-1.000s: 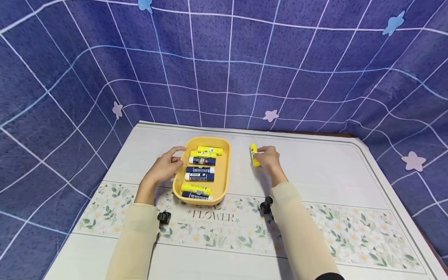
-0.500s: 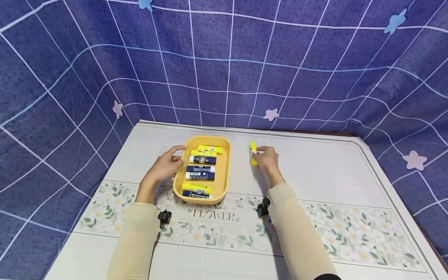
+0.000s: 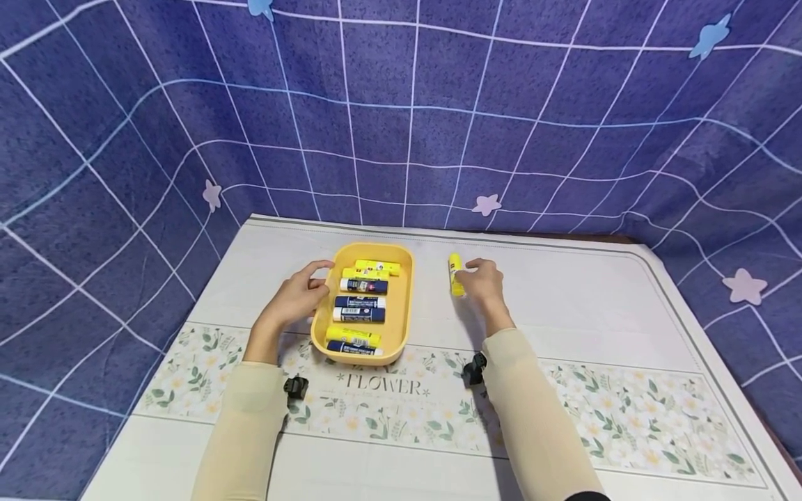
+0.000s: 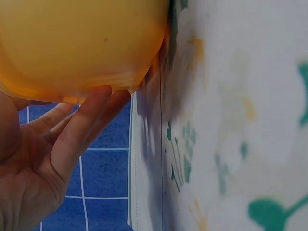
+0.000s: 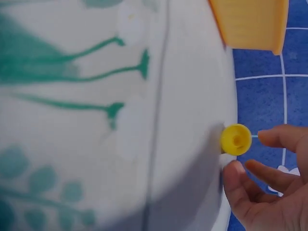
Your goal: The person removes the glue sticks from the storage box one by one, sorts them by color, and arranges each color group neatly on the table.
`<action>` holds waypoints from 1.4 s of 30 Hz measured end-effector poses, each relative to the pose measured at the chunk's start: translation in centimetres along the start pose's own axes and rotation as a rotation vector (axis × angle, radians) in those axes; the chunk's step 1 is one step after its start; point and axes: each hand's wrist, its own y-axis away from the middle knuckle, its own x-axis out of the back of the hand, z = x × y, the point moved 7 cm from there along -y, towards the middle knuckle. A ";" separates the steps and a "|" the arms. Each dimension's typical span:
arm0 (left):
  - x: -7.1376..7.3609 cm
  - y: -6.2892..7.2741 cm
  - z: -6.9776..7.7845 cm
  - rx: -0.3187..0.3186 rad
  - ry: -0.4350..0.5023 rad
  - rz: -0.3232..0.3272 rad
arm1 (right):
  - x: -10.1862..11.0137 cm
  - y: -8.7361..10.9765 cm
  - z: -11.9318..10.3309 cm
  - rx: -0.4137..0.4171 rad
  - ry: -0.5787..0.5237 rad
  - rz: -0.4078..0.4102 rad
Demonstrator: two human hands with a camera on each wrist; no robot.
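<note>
desk [image 3: 595, 299] runs wide to the right of the lone yellow stick [image 3: 455, 264], with a strip between stick and yellow tray [image 3: 397, 320], though the far edge and the blue cloth [image 3: 401, 125] behind it sit near both. right hand [image 3: 484, 284] has thumb and fingers spread around the stick, which lies on the desk, no pinch visible; left hand [image 3: 296, 297], fingers extended, touches the tray's left wall and takes up that side. four navy sticks [image 3: 359, 315] and three yellow sticks [image 3: 354, 337] lie crosswise in the tray
</note>
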 end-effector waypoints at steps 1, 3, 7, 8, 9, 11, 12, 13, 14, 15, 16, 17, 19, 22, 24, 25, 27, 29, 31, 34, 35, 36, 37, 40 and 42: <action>0.1 0.0 0.0 0.002 0.000 0.004 | 0.2 0.0 -0.4 0.018 -0.016 0.019; 0.1 -0.1 0.1 -0.002 -0.002 0.005 | 0.5 0.1 -1.6 0.068 -0.058 0.056; 0.1 -0.1 0.4 -0.006 -0.001 0.003 | 0.2 1.2 -5.5 0.220 -0.222 0.015; 0.1 -0.1 0.4 -0.006 -0.001 0.002 | -0.2 1.6 -6.5 0.263 -0.263 -0.029; 0.1 -0.1 0.4 -0.005 -0.002 0.003 | -0.6 2.1 -7.6 0.306 -0.308 -0.084; 0.1 -0.2 0.4 -0.006 -0.004 0.003 | -1.9 3.2 -9.3 0.380 -0.375 -0.211; 0.1 -0.3 0.4 -0.008 -0.006 0.003 | -2.6 3.7 -10.0 0.408 -0.403 -0.278; 0.1 -0.3 0.4 -0.009 -0.006 0.005 | -3.3 4.2 -10.6 0.423 -0.422 -0.338; 0.1 -0.4 0.4 -0.010 -0.006 0.005 | -4.0 4.7 -11.0 0.432 -0.432 -0.394; 0.1 -0.5 0.4 -0.011 -0.006 0.005 | -4.7 5.2 -11.2 0.430 -0.442 -0.445; 0.0 -0.5 0.5 -0.015 -0.006 0.002 | -5.3 5.6 -11.3 0.422 -0.441 -0.488; 0.0 -0.5 0.5 -0.016 -0.006 0.001 | -6.0 6.0 -11.4 0.419 -0.430 -0.523; 0.0 -0.6 0.5 -0.018 -0.006 -0.005 | -7.1 6.7 -11.5 0.427 -0.377 -0.576; 0.0 -0.7 0.4 -0.018 -0.007 -0.005 | -8.5 7.5 -11.5 0.457 -0.284 -0.636; 0.0 -0.6 0.4 -0.018 -0.005 -0.005 | -9.2 7.9 -11.6 0.479 -0.236 -0.663; 0.0 -0.6 0.4 -0.016 -0.003 -0.005 | -9.5 8.1 -11.6 0.484 -0.212 -0.673; 0.0 -0.6 0.4 -0.013 -0.001 -0.005 | -9.9 8.4 -11.8 0.506 -0.150 -0.674; 0.1 -0.5 0.3 -0.008 0.001 -0.005 | -10.3 8.6 -12.1 0.535 -0.069 -0.662; 0.2 -0.5 0.3 -0.003 0.003 -0.004 | -10.7 8.9 -12.5 0.565 0.025 -0.647; 0.3 -0.4 0.2 0.001 0.005 -0.002 | -11.4 9.1 -12.9 0.585 0.135 -0.638; 0.3 -0.4 0.2 0.001 0.004 -0.003 | -11.6 9.1 -13.0 0.588 0.164 -0.635; 0.3 -0.3 0.1 0.001 0.002 -0.003 | -11.9 9.1 -13.0 0.589 0.190 -0.634; 0.3 -0.3 0.1 0.001 0.000 -0.002 | -12.2 9.2 -13.0 0.589 0.213 -0.633; 0.2 -0.2 -0.1 0.006 -0.006 0.000 | -12.9 9.4 -12.9 0.595 0.265 -0.630; 0.2 -0.1 -0.2 0.011 -0.007 0.001 | -13.3 9.6 -12.9 0.594 0.291 -0.637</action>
